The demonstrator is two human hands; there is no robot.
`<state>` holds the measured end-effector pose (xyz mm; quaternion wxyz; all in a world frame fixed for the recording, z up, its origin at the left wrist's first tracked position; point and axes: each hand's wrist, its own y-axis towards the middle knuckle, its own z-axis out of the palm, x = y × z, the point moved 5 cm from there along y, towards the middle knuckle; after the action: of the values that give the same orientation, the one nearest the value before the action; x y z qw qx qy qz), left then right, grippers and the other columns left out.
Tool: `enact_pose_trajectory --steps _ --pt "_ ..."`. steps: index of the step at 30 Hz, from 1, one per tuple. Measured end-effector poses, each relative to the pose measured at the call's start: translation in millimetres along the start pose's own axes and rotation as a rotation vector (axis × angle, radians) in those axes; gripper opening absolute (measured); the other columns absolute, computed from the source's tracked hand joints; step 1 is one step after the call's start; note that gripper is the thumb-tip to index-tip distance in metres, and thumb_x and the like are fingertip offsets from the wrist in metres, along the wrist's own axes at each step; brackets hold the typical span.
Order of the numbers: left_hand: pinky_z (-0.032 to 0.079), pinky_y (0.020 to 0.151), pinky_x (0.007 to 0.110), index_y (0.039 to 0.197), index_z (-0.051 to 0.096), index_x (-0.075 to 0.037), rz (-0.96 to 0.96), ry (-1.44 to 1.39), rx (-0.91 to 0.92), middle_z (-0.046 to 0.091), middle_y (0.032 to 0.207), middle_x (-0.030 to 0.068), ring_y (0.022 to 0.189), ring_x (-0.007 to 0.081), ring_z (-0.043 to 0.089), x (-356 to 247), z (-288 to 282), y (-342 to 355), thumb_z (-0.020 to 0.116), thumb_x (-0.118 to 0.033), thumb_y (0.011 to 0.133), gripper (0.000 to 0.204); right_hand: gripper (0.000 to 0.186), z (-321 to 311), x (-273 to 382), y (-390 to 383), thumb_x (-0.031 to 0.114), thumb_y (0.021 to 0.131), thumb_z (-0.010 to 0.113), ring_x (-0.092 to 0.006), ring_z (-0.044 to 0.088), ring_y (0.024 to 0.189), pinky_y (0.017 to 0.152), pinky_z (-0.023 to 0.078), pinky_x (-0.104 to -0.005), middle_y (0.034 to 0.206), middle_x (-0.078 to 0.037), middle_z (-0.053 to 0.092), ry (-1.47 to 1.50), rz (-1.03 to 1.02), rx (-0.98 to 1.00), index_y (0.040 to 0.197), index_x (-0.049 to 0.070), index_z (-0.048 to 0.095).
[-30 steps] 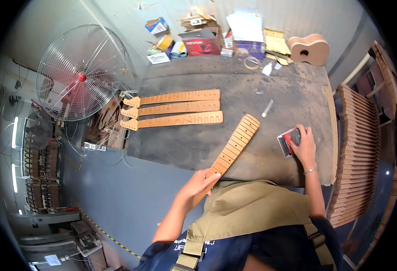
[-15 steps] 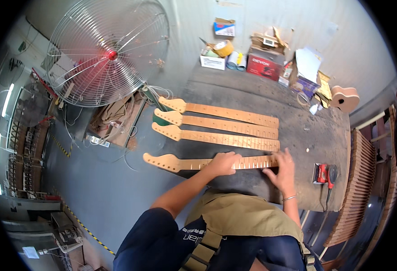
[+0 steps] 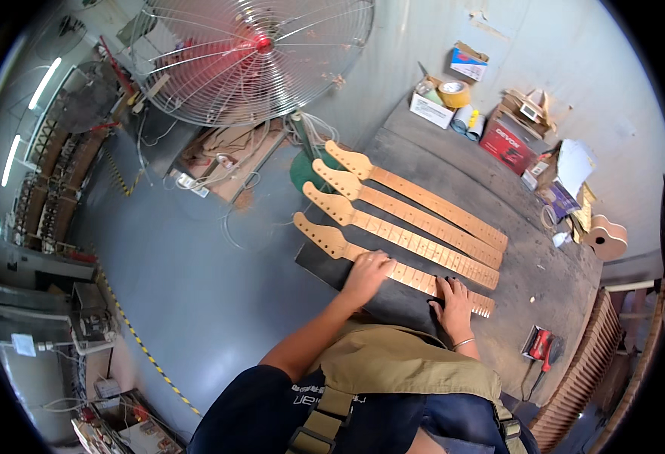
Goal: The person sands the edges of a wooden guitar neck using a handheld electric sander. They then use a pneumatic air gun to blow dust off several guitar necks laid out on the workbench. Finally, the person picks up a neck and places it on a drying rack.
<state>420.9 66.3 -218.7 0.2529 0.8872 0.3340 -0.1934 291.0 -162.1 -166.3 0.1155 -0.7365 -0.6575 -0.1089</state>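
A pale wooden guitar neck lies fretboard up along the near edge of the dark workbench, its headstock pointing left. My left hand is closed over it a short way from the headstock. Farther along, my right hand grips the same neck, fingers across the fretboard and thumb on the near side. The fretted end sticks out past my right hand. Just beyond lie three more necks, a near one, a middle one and a far one, roughly parallel, headstocks also left.
A corded red sander rests at the bench's right. Boxes, including a red one, a yellow tape roll and a small guitar-shaped body line the back. A large wire-guarded fan stands at the far left. Stacked wooden pieces are at right.
My view has turned, so the bench and necks appear slanted. My right hand has shifted from the neck's end to grip farther in. My left hand still holds the neck.
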Motion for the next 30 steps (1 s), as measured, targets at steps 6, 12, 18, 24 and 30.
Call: enact_pose_trajectory --steps 6,12,18,24,30 --pt "0.044 0.115 0.051 0.143 0.059 -0.003 -0.504 0.242 -0.094 0.055 0.147 0.0234 0.14 0.042 0.051 111.8 -94.4 -85.8 0.072 -0.018 0.096 0.051 0.067 6.6 65.2 47.9 0.026 0.085 0.083 -0.04 0.054 0.127 0.106 0.042 -0.0505 0.139 -0.021 0.058 0.187 -0.246 -0.051 0.146 0.01 0.058" --pt "0.045 0.111 0.053 0.142 0.058 -0.002 -0.951 0.118 -0.378 0.053 0.144 0.0247 0.135 0.0442 0.052 251.4 -121.2 -199.1 0.073 -0.026 0.097 0.053 0.082 50.3 142.5 94.2 0.043 0.085 0.082 -0.051 0.034 0.15 0.119 0.031 -0.0616 0.162 -0.03 0.037 0.159 -0.355 -0.154 0.155 0.012 0.051" --pt "0.048 0.106 0.051 0.133 0.06 -0.001 -1.343 0.067 -0.477 0.052 0.14 0.0264 0.126 0.0432 0.056 432.6 -166.1 -269.0 0.077 -0.03 0.094 0.051 0.086 100.7 207.0 133.7 0.052 0.093 0.073 -0.0574 0.021 0.155 0.124 0.02 -0.0675 0.167 -0.035 0.026 0.039 -0.223 -0.2 0.161 0.009 0.042" --pt "0.051 0.1 0.048 0.125 0.066 -0.003 -1.415 0.063 -0.362 0.062 0.13 0.0217 0.119 0.0382 0.06 569.2 -250.3 -281.9 0.08 -0.032 0.091 0.046 0.077 108.3 310.0 150.3 0.049 0.102 0.065 -0.0566 0.025 0.153 0.12 0.025 -0.0693 0.163 -0.032 0.032 -0.061 -0.044 -0.23 0.159 0.003 0.041" --pt "0.052 0.099 0.048 0.116 0.073 -0.006 -1.298 -0.515 -0.269 0.075 0.111 0.0193 0.111 0.0349 0.069 584.8 -277.3 -300.3 0.074 -0.03 0.096 0.032 0.043 184.6 437.3 239.1 0.031 0.092 0.077 -0.039 0.065 0.107 0.094 0.053 -0.0499 0.115 -0.017 0.07 0.301 -0.471 0.232 0.127 0.008 0.067"
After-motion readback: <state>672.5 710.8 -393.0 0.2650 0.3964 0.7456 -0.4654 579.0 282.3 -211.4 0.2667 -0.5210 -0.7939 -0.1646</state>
